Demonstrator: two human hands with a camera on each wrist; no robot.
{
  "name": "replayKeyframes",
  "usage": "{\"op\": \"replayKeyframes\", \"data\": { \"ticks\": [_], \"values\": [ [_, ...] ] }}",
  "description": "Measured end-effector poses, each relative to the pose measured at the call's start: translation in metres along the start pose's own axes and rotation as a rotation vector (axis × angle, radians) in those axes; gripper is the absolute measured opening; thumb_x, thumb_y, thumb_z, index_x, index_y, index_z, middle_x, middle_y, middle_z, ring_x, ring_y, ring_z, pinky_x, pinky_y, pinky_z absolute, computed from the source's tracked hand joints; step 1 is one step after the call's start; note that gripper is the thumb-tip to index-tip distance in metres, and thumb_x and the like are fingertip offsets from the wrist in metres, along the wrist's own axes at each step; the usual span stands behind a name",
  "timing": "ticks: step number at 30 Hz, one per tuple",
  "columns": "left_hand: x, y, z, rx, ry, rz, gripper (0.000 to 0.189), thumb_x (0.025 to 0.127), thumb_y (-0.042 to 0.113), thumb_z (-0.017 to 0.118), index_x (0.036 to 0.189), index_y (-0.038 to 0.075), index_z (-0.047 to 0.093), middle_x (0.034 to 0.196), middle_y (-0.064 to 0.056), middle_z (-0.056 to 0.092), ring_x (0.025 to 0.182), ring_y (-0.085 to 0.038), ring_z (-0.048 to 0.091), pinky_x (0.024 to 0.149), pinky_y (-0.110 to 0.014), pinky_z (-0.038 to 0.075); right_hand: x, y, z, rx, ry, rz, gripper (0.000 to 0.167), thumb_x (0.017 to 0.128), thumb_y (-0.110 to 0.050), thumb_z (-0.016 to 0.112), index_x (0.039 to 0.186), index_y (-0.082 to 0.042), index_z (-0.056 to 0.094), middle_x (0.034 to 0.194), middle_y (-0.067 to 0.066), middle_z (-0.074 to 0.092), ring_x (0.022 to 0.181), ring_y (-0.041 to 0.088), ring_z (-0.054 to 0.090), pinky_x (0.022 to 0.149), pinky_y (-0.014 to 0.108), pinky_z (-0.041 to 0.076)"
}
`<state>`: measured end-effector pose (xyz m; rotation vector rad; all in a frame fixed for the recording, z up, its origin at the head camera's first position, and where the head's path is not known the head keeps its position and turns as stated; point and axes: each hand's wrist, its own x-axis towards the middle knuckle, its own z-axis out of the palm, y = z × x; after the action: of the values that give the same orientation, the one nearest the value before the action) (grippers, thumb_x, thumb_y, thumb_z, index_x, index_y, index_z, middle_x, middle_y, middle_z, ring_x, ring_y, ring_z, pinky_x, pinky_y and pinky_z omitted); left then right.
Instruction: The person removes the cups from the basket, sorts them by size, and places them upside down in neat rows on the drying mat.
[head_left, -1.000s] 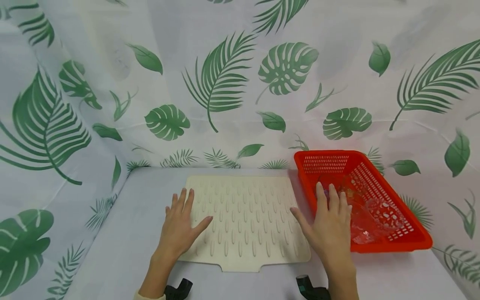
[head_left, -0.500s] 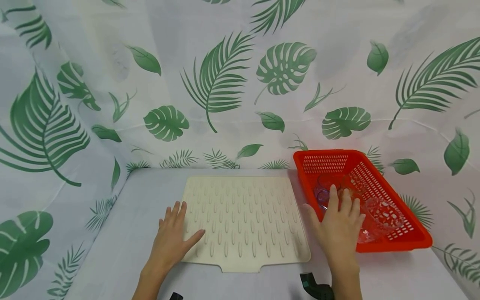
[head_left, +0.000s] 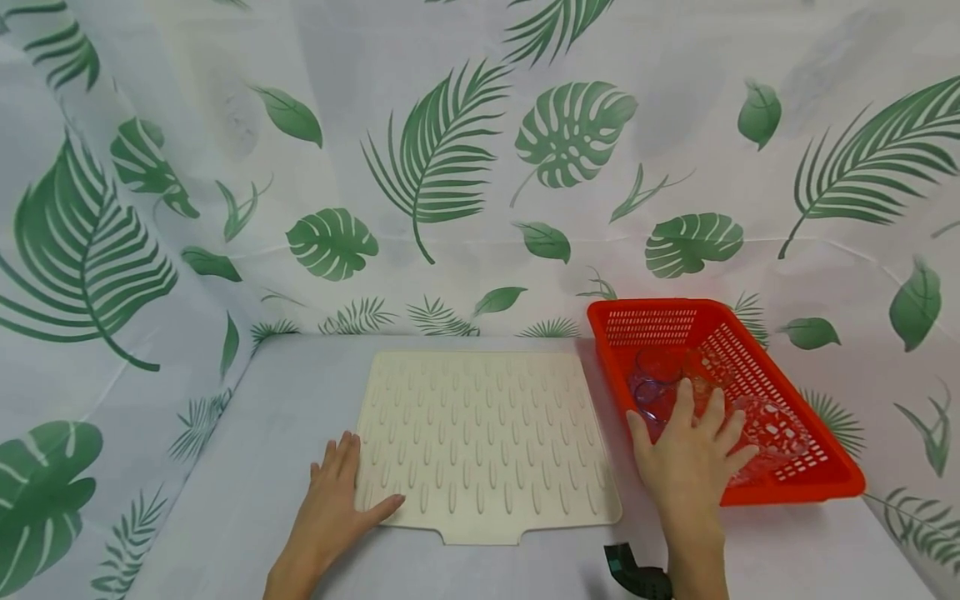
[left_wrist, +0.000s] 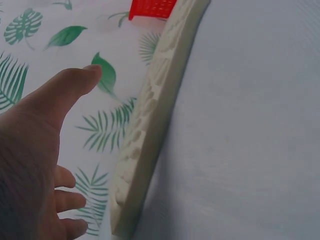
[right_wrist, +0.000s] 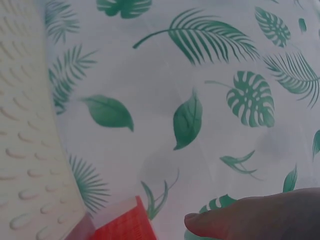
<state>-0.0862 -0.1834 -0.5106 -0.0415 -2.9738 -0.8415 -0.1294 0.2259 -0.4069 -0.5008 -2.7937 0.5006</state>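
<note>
My left hand (head_left: 326, 508) is at the near left corner of a cream ridged board (head_left: 487, 433), fingers extended and thumb overlapping its edge. In the left wrist view that hand (left_wrist: 32, 135) holds nothing, and the board (left_wrist: 152, 110) appears edge-on beside it. Over the near left side of a red plastic basket (head_left: 783, 496) is my right hand (head_left: 690, 458), its fingers spread. Inside the basket lie a clear purple-tinted piece (head_left: 651, 400) and a clear patterned piece (head_left: 780, 429), partly hidden by the fingers. Only a finger or thumb (right_wrist: 250, 215) of the right hand shows in its wrist view.
A white table (head_left: 285, 400) carries the board and basket, with the basket to the board's right. Behind it hangs a white cloth (head_left: 465, 275) printed with green leaves. A black curved device (head_left: 637, 575) is at my right wrist.
My left hand has drawn back toward me and slightly left along the board. The right hand has shifted right and a little nearer, further over the basket's near side. Board and basket stay put.
</note>
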Motion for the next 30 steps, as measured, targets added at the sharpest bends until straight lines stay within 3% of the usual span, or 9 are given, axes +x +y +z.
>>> {"op": "replayKeyframes", "data": {
  "ticks": [7,13,18,30],
  "values": [
    [-0.007,-0.008,0.006,-0.017,-0.05,-0.047,0.127,0.072,0.076,0.071,0.156,-0.006,0.023,0.164,-0.026,0.02,0.154,-0.045,0.015,0.122,-0.068,0.013,0.0,0.001,-0.001,0.012,0.001,0.035,0.097,0.086,-0.031,0.072,0.159,-0.003,0.015,0.163,0.034,0.001,0.148,0.059,0.002,0.112,0.083,0.002],
    [-0.01,-0.013,0.007,0.009,-0.054,-0.037,0.136,0.063,0.078,0.076,0.154,-0.009,0.026,0.162,-0.029,0.024,0.152,-0.046,0.018,0.122,-0.067,0.015,0.0,0.003,-0.002,0.036,0.027,0.048,0.093,0.087,-0.029,0.07,0.159,-0.002,0.017,0.163,0.032,0.001,0.146,0.057,0.008,0.115,0.08,0.01],
    [-0.012,-0.016,0.006,0.027,-0.094,-0.046,0.142,0.057,0.079,0.079,0.153,-0.01,0.026,0.162,-0.03,0.024,0.152,-0.047,0.017,0.123,-0.066,0.011,-0.001,0.005,-0.004,0.05,0.036,0.068,0.093,0.088,-0.029,0.07,0.159,-0.003,0.016,0.163,0.032,0.002,0.144,0.058,0.012,0.111,0.081,0.02],
    [-0.011,-0.018,0.01,-0.008,-0.09,-0.07,0.137,0.06,0.073,0.081,0.153,-0.011,0.025,0.162,-0.029,0.021,0.153,-0.047,0.016,0.124,-0.064,0.012,0.001,0.006,-0.008,0.076,0.05,0.124,0.096,0.087,-0.025,0.072,0.16,-0.003,0.014,0.158,0.036,0.013,0.136,0.059,0.023,0.108,0.079,0.029]
  ]
}}
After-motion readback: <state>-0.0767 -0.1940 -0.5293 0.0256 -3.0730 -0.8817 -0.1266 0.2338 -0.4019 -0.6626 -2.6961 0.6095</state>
